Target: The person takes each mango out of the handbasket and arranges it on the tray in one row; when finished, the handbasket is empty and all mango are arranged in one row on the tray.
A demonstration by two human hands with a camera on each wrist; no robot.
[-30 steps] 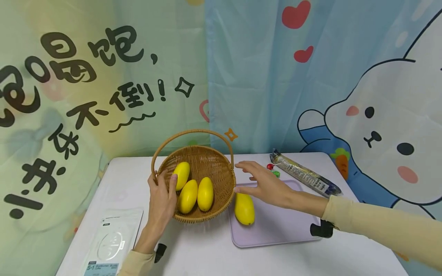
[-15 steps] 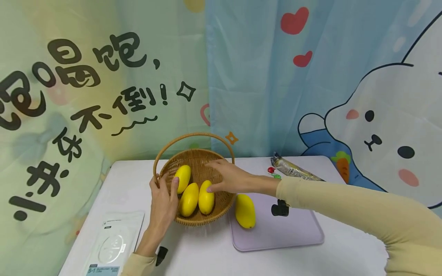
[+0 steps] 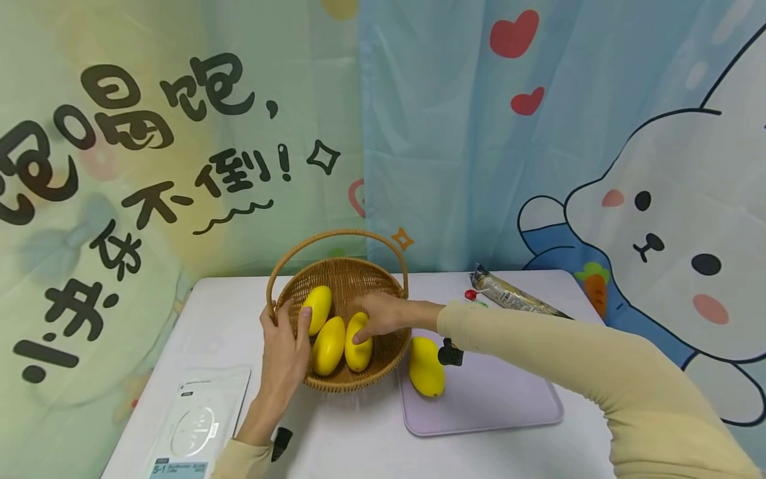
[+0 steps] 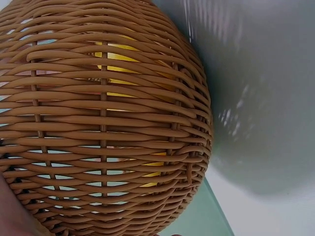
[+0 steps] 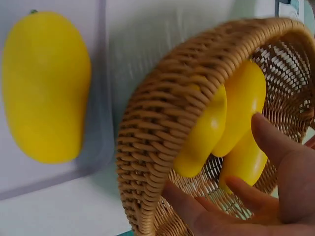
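A brown wicker basket [image 3: 341, 279] with an arched handle is tilted so its opening shows in the head view. My left hand [image 3: 284, 352] grips its left rim, the thumb on the inner side. Three yellow mangoes lie inside: one at the left [image 3: 318, 310], one in the middle [image 3: 328, 347] and one at the right [image 3: 359, 352]. Over the right mango reaches my right hand [image 3: 383, 316], inside the basket, its fingers spread in the right wrist view with nothing gripped. The left wrist view is mostly filled by the basket's woven outside [image 4: 103, 128].
Another mango [image 3: 426, 369] lies on a pale purple tray [image 3: 497, 406] right of the basket. Behind the tray are a long wrapped packet [image 3: 517, 296] and a small red candy [image 3: 471, 294]. A white pouch [image 3: 194, 426] lies at the left.
My right hand has moved left from beside the basket's right rim, then lower into the basket over the right mango. The left hand keeps its grip on the rim.
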